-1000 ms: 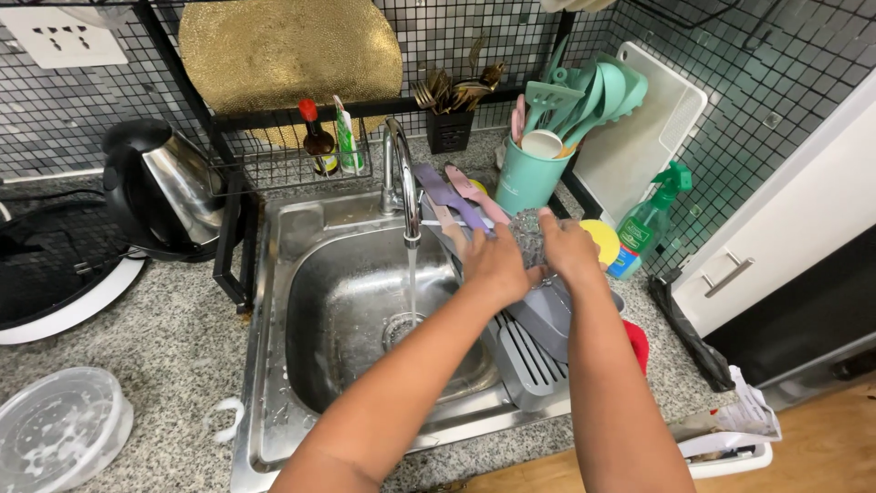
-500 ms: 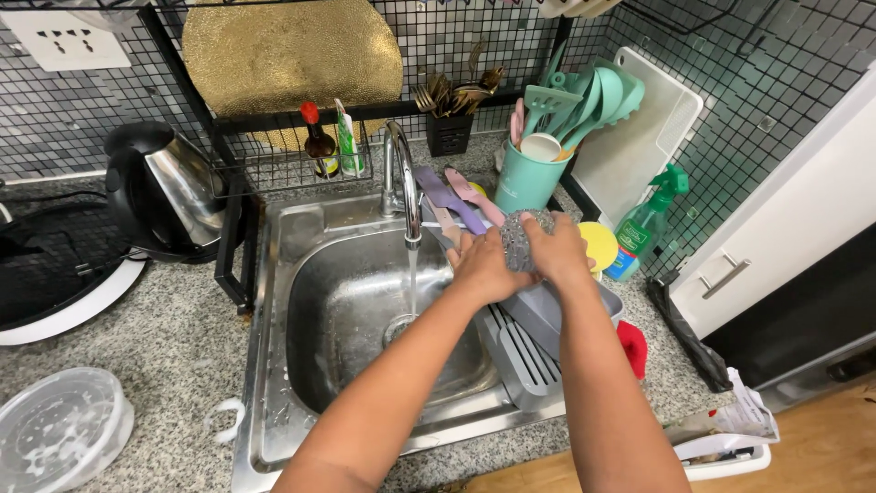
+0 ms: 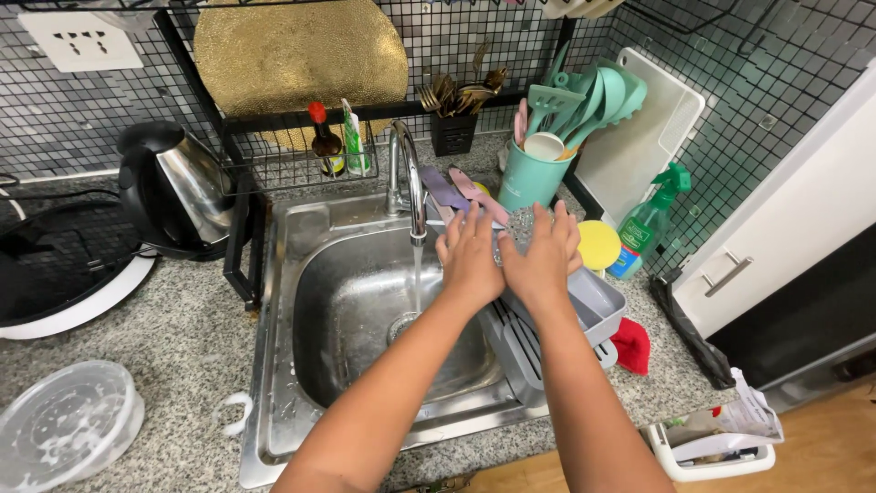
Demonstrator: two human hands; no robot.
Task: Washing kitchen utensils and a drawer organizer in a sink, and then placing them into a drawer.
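1. Hands are meeting over the right edge of the steel sink (image 3: 365, 301), above a grey drying rack (image 3: 598, 306), and between them they are gripping a grey scouring pad (image 3: 522, 226)
2. The pad is looking silvery, rough and speckled; only its upper part is showing above the fingertips, so its long axis and the way it is pointing cannot be told
3. The left hand (image 3: 470, 257) is lying back-up with fingers stretched toward the wall, pressing against the pad's left side
4. The right hand (image 3: 546, 260) is lying back-up too, its fingers curling narrowly around the pad's right side, touching the left hand
5. Water is running in a thin stream from the curved tap (image 3: 406, 178) just left of the left hand, falling toward the drain
6. A yellow sponge (image 3: 598, 244) is sitting just right of the right hand, beside a green spray bottle (image 3: 646, 224)
7. A teal utensil holder (image 3: 532, 175) is standing behind the hands, and a kettle (image 3: 178, 187) is resting on the counter left of the sink
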